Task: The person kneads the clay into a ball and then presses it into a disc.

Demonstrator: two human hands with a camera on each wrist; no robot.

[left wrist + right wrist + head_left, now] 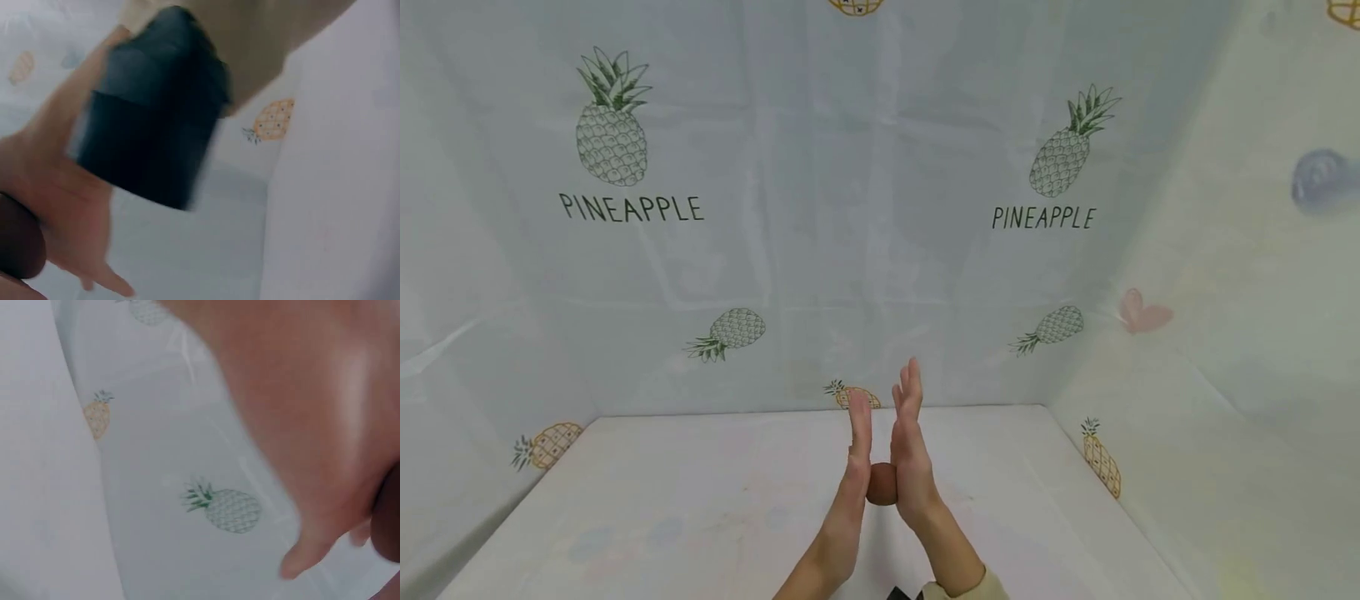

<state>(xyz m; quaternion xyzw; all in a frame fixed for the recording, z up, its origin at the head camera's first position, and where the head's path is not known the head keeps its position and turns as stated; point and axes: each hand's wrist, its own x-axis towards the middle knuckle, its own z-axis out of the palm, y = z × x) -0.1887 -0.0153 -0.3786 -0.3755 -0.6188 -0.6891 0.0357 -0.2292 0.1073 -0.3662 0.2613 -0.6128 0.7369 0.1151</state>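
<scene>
Between the two palms sits a brown ball (882,485), pressed from both sides near the heels of the hands; its material cannot be told. The left hand (856,467) stands upright on the ball's left with straight fingers. On the other side the right hand (912,462) has its fingers extended and slightly spread. Above the ball the fingertips stay apart. In the left wrist view the dark ball (20,240) touches the opposite palm (69,206). The right wrist view shows only part of the ball (389,519) at the right edge, beside a hand (300,456).
A white table (700,492) spreads below the hands. Pale sheeting (850,250) printed with pineapples hangs behind and at both sides. A dark block-shaped device (153,112) is at the other wrist, next to a beige sleeve (256,44).
</scene>
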